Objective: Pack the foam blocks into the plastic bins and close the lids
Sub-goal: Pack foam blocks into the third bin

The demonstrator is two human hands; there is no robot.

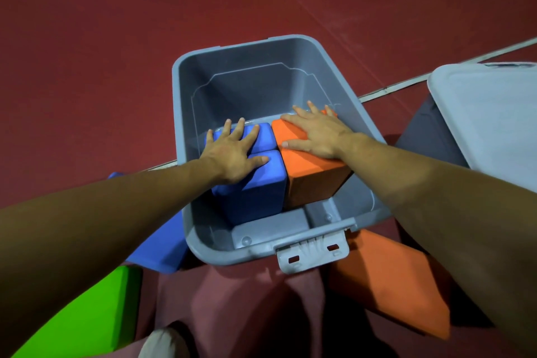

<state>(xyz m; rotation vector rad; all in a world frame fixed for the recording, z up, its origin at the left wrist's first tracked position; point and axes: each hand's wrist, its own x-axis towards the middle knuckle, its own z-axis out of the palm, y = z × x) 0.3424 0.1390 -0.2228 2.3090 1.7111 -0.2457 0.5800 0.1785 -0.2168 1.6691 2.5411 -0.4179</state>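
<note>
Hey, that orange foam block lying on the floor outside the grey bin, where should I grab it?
Probably across the long side faces of the orange foam block, from above. It lies flat beside the grey plastic bin, top face exposed, under the right forearm.

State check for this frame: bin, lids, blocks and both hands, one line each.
Gray bin: open, lid off, partly filled.
Blue blocks: inside bin, left hand flat on top.
Orange block: inside bin, tilted, right hand flat on it.
Second bin lid: on its bin, latching not visible.
Floor blocks, green, blue, orange: unpacked.
</note>
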